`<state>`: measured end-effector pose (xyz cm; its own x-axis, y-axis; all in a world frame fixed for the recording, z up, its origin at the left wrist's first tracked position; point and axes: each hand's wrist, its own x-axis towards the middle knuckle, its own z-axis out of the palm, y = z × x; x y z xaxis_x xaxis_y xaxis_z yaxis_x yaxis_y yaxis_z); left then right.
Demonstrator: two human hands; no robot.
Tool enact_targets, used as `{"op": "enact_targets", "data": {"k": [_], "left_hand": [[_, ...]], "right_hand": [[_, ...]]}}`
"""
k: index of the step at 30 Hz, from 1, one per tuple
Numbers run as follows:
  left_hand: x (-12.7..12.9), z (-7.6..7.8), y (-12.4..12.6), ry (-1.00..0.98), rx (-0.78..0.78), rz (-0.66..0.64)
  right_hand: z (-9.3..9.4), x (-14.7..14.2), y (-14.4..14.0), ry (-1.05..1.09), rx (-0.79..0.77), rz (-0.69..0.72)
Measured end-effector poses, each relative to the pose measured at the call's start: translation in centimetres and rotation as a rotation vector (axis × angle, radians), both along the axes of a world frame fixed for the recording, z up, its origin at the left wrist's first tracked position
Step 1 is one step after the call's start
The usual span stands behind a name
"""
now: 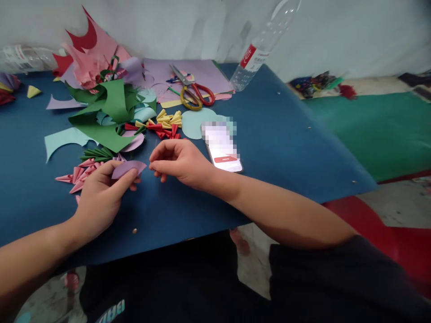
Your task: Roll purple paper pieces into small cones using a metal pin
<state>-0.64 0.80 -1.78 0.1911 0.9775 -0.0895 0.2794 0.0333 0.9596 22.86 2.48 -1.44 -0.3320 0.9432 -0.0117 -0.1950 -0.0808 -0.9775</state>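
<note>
Blue table against a pale wall; green floor mat to the right. Paper scraps heaped far left, scissors and a clear bottle far centre. Left hand pinches a lilac paper piece at the near edge. Right hand curled, fingertips at the piece's tip; whether it grips is unclear. Phone screen blurred.

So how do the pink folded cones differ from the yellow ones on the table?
The pink cones lie beside the left hand, which holds a lilac paper piece; the yellow cones sit farther back near the scissors. The pink ones are spread out singly, while the yellow ones are bunched against red cones. Both are small pointed paper folds.
</note>
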Motion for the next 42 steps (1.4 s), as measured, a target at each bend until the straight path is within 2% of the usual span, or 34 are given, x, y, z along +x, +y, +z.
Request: {"op": "enact_targets", "data": {"k": [8, 13, 21, 25, 27, 30, 35, 42], "left_hand": [[0.6, 1.0, -0.2, 0.023, 0.025, -0.016], [0.7, 1.1, -0.3, -0.001, -0.006, -0.033], [0.7, 0.8, -0.6, 0.143, 0.156, -0.036], [0.2, 0.7, -0.5, 0.126, 0.138, -0.079], [0.0, 0.8, -0.5, 0.080, 0.111, -0.078], [-0.1, 0.8, -0.4, 0.014, 0.073, -0.059], [0.1, 0.9, -0.2, -0.027, 0.021, -0.084], [-0.3, 1.1, -0.1, 0.050, 0.040, -0.175]], "right_hand": [[-0.6, -0.3, 0.2, 0.149, -0.075, 0.057], [-1.0, -0.3, 0.2, 0.157, -0.026, 0.065], [-1.3, -0.9, -0.7, 0.220, -0.068, 0.042], [-1.3, -1.0, -1.1, 0.197, -0.057, 0.017], [-1.6, -0.9, -1.0, 0.140, 0.005, 0.042], [-1.9, -0.6, -0.7, 0.046, 0.204, 0.091], [-2.2, 0.0, -0.2, -0.054, 0.538, 0.044], [-2.2, 0.0, 0.0, -0.132, 0.781, -0.008]]}}
